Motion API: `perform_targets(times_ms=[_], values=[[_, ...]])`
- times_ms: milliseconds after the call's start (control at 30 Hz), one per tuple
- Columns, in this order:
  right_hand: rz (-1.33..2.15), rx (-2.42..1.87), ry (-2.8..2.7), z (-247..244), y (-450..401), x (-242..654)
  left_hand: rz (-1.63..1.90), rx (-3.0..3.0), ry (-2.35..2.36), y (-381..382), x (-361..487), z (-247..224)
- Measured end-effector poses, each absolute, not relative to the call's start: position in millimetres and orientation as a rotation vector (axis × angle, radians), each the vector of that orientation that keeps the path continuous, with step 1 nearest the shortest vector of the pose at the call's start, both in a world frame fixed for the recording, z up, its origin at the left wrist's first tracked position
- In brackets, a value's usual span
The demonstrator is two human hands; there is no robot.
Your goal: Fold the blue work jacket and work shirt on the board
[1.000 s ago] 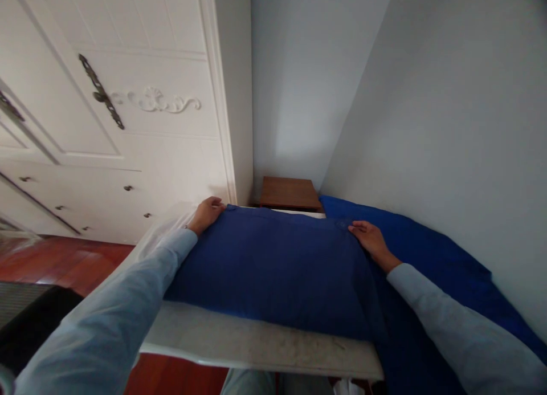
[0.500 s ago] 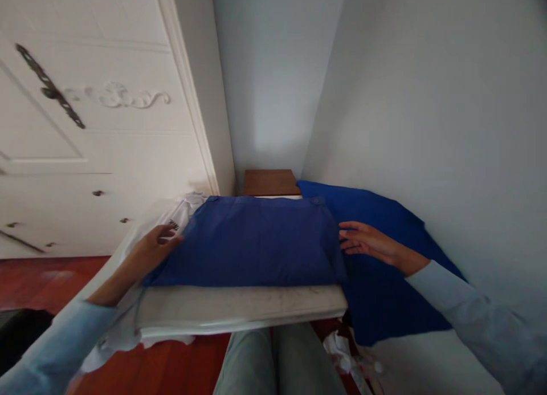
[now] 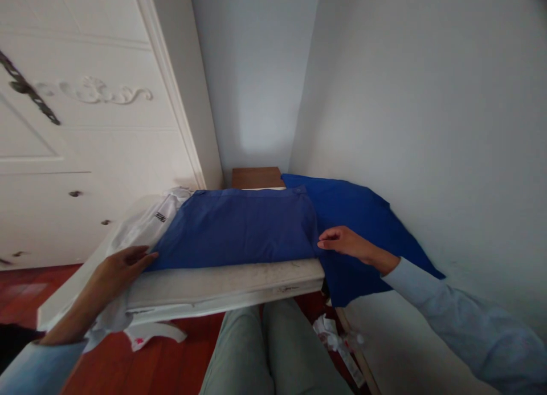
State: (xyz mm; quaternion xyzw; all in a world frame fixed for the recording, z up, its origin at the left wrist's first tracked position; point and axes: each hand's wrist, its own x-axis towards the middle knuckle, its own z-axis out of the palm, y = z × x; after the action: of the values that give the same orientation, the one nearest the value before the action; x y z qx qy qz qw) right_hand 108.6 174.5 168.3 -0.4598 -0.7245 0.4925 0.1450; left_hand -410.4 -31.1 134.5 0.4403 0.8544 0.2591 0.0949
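Note:
A dark blue garment (image 3: 243,227), skirt-like with a buttoned waistband along its far edge, lies spread over a white bench-like surface (image 3: 222,281). My left hand (image 3: 117,275) is at its near left corner, thumb and fingers closed on the cloth. At the right edge, my right hand (image 3: 346,244) pinches the garment's side between thumb and fingertips. Beneath that hand, a brighter blue cloth (image 3: 367,212) drapes over the right side and hangs down.
White bunched fabric with dark lettering (image 3: 160,215) lies to the left, by a white cabinet (image 3: 106,150). A brown wooden box (image 3: 256,177) stands at the back. The grey wall (image 3: 419,110) bounds the right. Crumpled white items (image 3: 329,332) lie low on the right, above the red floor (image 3: 162,366).
My left hand has moved down to the garment's near left corner and closed there. My right hand's spread fingers have come together at its right edge. The view has turned slightly right.

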Motion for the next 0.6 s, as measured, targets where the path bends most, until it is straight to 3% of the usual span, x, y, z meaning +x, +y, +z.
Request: perform_targets(times_ms=[300,600], values=[[1.633,-1.281,-1.709,159.3,172.0,143.2,0.559,1.382,2.625,-28.9,-411.2,123.6],[1.498,-1.475,-1.694,153.7,164.0,142.5,0.639,1.333,2.525,-29.9,-402.9,136.8]])
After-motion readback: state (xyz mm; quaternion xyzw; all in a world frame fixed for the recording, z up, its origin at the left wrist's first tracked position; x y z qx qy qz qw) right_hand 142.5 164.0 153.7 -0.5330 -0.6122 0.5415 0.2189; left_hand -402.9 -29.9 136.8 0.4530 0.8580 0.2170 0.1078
